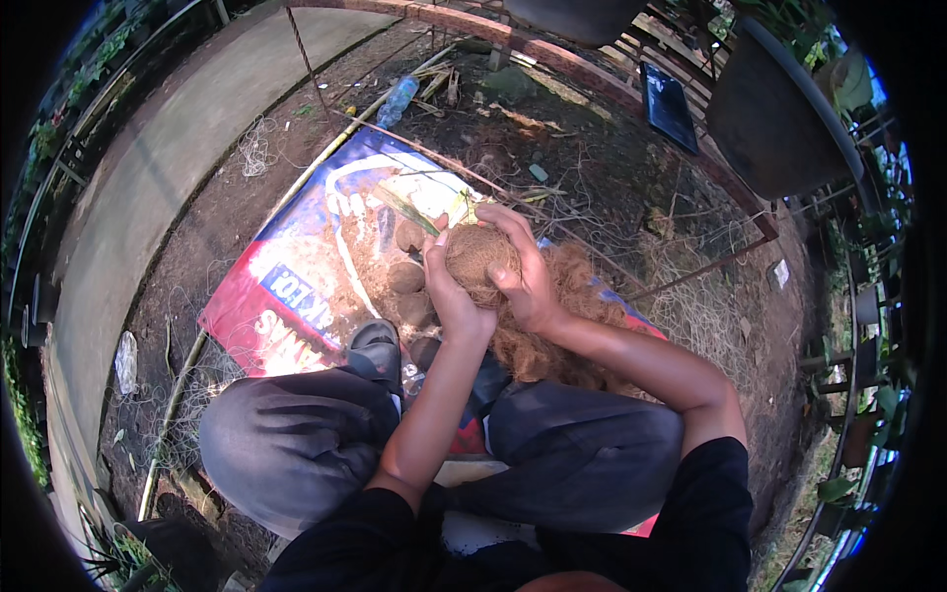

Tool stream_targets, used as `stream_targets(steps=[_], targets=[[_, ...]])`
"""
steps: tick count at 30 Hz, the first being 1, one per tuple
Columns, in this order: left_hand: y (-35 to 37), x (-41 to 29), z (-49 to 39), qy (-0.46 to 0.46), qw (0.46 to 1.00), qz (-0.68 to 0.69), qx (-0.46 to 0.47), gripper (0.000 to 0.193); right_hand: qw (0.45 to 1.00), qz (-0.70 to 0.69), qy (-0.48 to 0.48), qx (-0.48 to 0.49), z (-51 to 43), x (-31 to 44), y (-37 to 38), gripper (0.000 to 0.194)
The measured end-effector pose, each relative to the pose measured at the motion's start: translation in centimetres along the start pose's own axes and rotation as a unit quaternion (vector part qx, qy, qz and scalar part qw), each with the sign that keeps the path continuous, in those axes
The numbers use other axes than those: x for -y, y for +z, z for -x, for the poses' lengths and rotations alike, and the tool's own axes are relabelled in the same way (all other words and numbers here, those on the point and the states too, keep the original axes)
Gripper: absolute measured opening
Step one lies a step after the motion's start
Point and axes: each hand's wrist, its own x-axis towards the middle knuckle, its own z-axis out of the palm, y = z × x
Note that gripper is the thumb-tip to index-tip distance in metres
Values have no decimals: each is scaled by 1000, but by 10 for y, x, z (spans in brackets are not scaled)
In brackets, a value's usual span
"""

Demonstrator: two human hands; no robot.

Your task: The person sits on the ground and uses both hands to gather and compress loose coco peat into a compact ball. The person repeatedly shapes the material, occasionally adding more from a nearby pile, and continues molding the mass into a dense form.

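Note:
A round ball wrapped in brown coconut fibre (475,255) rests between my two hands above a printed plastic banner (233,314). My left hand (457,302) cups its left and lower side, with the thumb along the edge. My right hand (534,285) curls around the right side, its thumb pressing on the fibre. A green leaf blade (414,214) slants beside my left fingertips; whether it joins the ball I cannot tell. Loose coconut fibre (584,292) lies heaped below and right of my right hand. Several brown balls (406,277) sit on the banner left of my hands.
A rusty metal frame (459,28) spans the far side, with a phone-like dark device (667,107) and a large dark pot (780,111) on it. A plastic bottle (397,102) lies beyond the banner. Tangled pale string (257,146) litters the soil beside a concrete path (166,159).

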Motion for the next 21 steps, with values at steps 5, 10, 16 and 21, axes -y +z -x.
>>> stream_targets(steps=[5, 10, 16, 21], targets=[[7, -4, 7, -66, 995, 59, -37, 39, 983, 135, -108, 70, 1, -3, -14, 69], [5, 2, 7, -66, 998, 4, -23, 40, 995, 76, -26, 67, 0, -2, -20, 69], [-4, 0, 5, -94, 995, 6, 14, 39, 980, 148, -123, 42, -1, 6, -10, 60], [-7, -5, 7, -179, 967, 131, 127, 42, 957, 173, -214, 93, -20, 4, -35, 48]])
